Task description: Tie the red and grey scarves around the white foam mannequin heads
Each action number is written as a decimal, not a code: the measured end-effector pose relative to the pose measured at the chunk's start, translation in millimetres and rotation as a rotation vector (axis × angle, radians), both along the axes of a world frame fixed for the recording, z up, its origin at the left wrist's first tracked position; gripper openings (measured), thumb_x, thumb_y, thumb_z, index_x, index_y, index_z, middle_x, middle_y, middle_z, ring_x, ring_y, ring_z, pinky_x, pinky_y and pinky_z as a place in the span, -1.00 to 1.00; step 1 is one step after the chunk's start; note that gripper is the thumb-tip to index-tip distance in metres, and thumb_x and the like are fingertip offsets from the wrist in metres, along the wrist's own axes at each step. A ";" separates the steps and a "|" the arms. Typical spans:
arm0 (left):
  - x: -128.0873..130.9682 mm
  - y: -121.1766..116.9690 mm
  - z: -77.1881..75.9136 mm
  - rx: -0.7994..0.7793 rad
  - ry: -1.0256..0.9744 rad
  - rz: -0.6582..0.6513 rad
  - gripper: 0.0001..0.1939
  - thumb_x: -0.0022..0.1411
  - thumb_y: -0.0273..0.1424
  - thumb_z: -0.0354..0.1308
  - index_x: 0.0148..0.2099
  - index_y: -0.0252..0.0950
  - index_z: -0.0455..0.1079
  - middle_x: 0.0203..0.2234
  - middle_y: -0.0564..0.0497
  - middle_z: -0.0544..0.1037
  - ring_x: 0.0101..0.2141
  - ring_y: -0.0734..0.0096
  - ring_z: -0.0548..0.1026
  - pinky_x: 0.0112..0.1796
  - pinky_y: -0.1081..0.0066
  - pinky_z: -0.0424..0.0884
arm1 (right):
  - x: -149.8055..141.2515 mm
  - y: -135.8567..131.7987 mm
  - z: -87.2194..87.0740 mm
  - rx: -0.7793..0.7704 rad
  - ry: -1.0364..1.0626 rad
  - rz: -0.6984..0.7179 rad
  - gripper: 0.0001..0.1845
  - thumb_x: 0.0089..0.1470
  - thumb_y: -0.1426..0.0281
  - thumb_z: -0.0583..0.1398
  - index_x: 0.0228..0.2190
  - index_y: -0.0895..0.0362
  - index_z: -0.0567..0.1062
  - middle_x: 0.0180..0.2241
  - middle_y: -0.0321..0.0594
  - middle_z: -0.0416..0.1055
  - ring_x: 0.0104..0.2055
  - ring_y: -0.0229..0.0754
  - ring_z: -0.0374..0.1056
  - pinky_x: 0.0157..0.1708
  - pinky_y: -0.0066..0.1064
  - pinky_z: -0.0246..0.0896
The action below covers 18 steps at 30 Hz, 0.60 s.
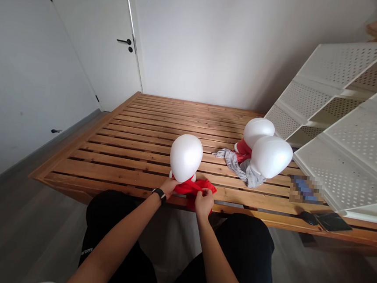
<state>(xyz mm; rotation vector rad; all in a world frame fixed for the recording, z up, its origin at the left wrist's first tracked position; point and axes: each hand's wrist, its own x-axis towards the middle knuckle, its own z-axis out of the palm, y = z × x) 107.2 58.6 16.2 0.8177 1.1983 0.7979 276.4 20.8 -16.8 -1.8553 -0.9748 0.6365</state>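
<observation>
At the near edge of a slatted wooden bed frame (82, 135), the left hand (168, 187), with a black watch (159, 194) on its wrist, and the right hand (204, 203) are both clenched on a red cloth (195, 187), which lies at the base of a white foam head (186, 158) at lower centre. Right of centre, two more foam heads (258, 132) (270, 156) stand close together, with a second red cloth (243, 150) and a crumpled grey cloth (239, 167) against them. A white perforated shelf (341, 128) lies tilted against the bed frame at right. A white door (89, 31) stands at upper left, beside a white wall (236, 44), above a grey floor (28, 233).
</observation>
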 end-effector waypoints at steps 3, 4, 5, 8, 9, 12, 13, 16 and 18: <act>-24.4 4.4 13.8 0.021 0.137 -0.173 -0.50 -0.04 -0.18 0.41 -0.08 -0.39 0.55 -0.14 -0.21 0.65 -0.16 0.23 0.58 -0.12 0.33 0.51 | 21.3 9.5 -2.3 -0.006 0.021 -0.007 -0.78 0.01 0.36 0.10 -0.30 0.12 0.49 -0.29 -0.03 0.60 -0.26 0.03 0.52 -0.18 -0.27 0.35; -33.0 5.9 19.2 0.031 0.185 -0.220 -0.54 -0.05 -0.20 0.41 -0.14 -0.39 0.56 -0.20 -0.17 0.66 -0.20 0.26 0.57 -0.16 0.35 0.49 | 26.2 12.2 -2.9 -0.001 0.029 0.006 -0.76 0.01 0.38 0.09 -0.28 0.14 0.50 -0.27 -0.02 0.61 -0.24 0.02 0.53 -0.17 -0.28 0.36; -41.5 7.3 24.6 0.038 0.241 -0.260 -0.59 -0.05 -0.21 0.41 -0.20 -0.39 0.57 -0.29 -0.12 0.65 -0.26 0.29 0.55 -0.22 0.37 0.46 | 29.9 14.4 -3.4 0.006 0.037 0.029 -0.73 0.01 0.40 0.07 -0.26 0.15 0.50 -0.25 -0.01 0.62 -0.23 0.00 0.54 -0.15 -0.30 0.37; -65.9 9.2 39.0 0.060 0.452 -0.384 -0.75 -0.05 -0.27 0.38 -0.40 -0.36 0.52 -0.56 0.03 0.52 -0.48 0.42 0.40 -0.42 0.43 0.27 | 35.2 18.3 -5.3 0.007 0.053 0.114 -0.68 -0.02 0.44 0.06 -0.25 0.17 0.54 -0.21 -0.04 0.63 -0.17 -0.03 0.56 -0.10 -0.33 0.39; -73.5 9.1 42.5 0.064 0.509 -0.409 -0.81 -0.08 -0.33 0.36 -0.44 -0.35 0.50 -0.60 0.06 0.47 -0.52 0.45 0.36 -0.45 0.44 0.21 | 35.8 18.9 -6.2 0.001 0.052 0.138 -0.66 -0.02 0.45 0.06 -0.25 0.17 0.56 -0.20 -0.04 0.63 -0.15 -0.03 0.56 -0.08 -0.33 0.39; -94.0 7.2 48.5 0.080 0.669 -0.376 -0.91 -0.19 -0.51 0.29 -0.54 -0.31 0.43 -0.65 0.09 0.42 -0.53 0.45 0.34 -0.45 0.44 0.14 | 37.0 20.0 -9.9 -0.030 0.038 0.191 -0.64 -0.01 0.44 0.07 -0.27 0.18 0.61 -0.20 -0.03 0.64 -0.11 0.01 0.56 -0.03 -0.30 0.38; -100.0 6.3 49.1 0.087 0.721 -0.330 -0.90 -0.21 -0.54 0.27 -0.57 -0.31 0.41 -0.66 0.08 0.41 -0.51 0.42 0.37 -0.43 0.44 0.14 | 37.5 20.3 -11.3 -0.040 0.031 0.204 -0.63 -0.01 0.44 0.07 -0.26 0.18 0.62 -0.19 -0.03 0.64 -0.10 0.02 0.55 -0.02 -0.29 0.38; -114.5 1.5 48.5 0.111 0.830 -0.144 -0.88 -0.19 -0.57 0.24 -0.57 -0.29 0.38 -0.64 0.02 0.42 -0.40 0.33 0.45 -0.37 0.45 0.20 | 39.1 20.9 -14.7 -0.070 0.015 0.236 -0.60 0.00 0.44 0.07 -0.22 0.18 0.65 -0.19 -0.04 0.64 -0.10 0.02 0.56 -0.01 -0.28 0.38; -119.2 -4.8 46.2 0.115 0.829 -0.033 -0.91 -0.14 -0.56 0.22 -0.52 -0.29 0.40 -0.60 -0.02 0.46 -0.36 0.31 0.48 -0.35 0.46 0.25 | 39.1 20.6 -15.8 -0.086 0.006 0.252 -0.60 0.00 0.44 0.08 -0.21 0.17 0.66 -0.21 -0.06 0.64 -0.11 0.02 0.56 -0.02 -0.27 0.38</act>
